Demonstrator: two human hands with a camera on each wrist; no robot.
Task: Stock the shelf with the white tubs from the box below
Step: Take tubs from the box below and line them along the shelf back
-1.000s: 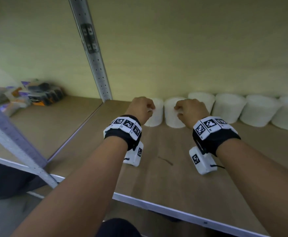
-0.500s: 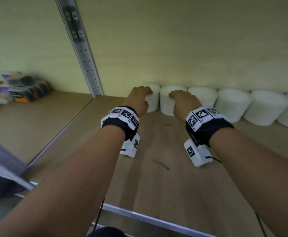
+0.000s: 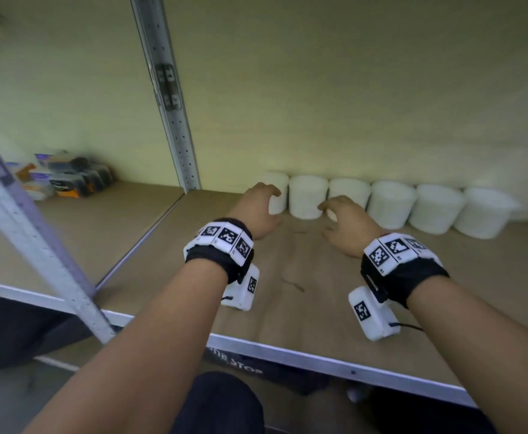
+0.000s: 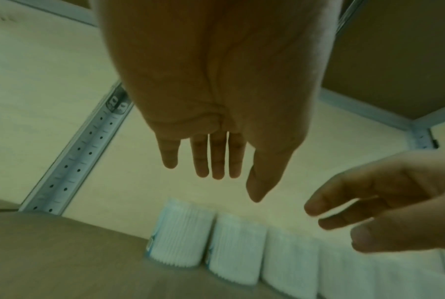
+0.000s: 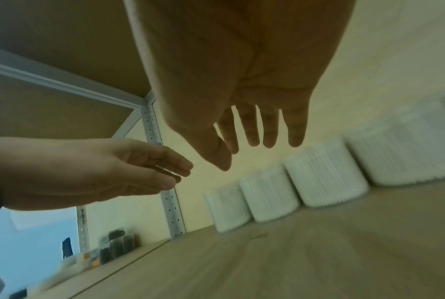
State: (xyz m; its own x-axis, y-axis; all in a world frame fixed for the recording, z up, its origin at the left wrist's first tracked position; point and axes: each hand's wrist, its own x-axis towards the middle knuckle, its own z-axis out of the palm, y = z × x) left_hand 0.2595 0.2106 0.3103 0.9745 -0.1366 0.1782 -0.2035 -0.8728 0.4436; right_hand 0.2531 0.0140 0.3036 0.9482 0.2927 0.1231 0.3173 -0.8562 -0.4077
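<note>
Several white ribbed tubs stand in a row against the back wall of the wooden shelf (image 3: 287, 308). The leftmost tub (image 3: 280, 195) and the one beside it (image 3: 306, 197) stand upright at the row's left end. My left hand (image 3: 267, 200) hovers just in front of the leftmost tub, fingers straight and empty. My right hand (image 3: 334, 211) hovers before the second and third tubs, fingers spread and holding nothing. The left wrist view shows my left hand (image 4: 216, 161) above the end tubs (image 4: 180, 232). The right wrist view shows my right hand (image 5: 257, 137) clear of the row (image 5: 267, 196).
A perforated metal upright (image 3: 168, 98) stands left of the tubs at the back. Small packaged goods (image 3: 68, 180) sit on the neighbouring shelf to the left. The shelf's white metal front edge (image 3: 319, 358) runs below my wrists, with a dark lettered thing (image 3: 234, 364) under it.
Both hands gripped the two left tubs and slid them back against the wall. Now they have let go, spread their fingers and drawn slightly back.
</note>
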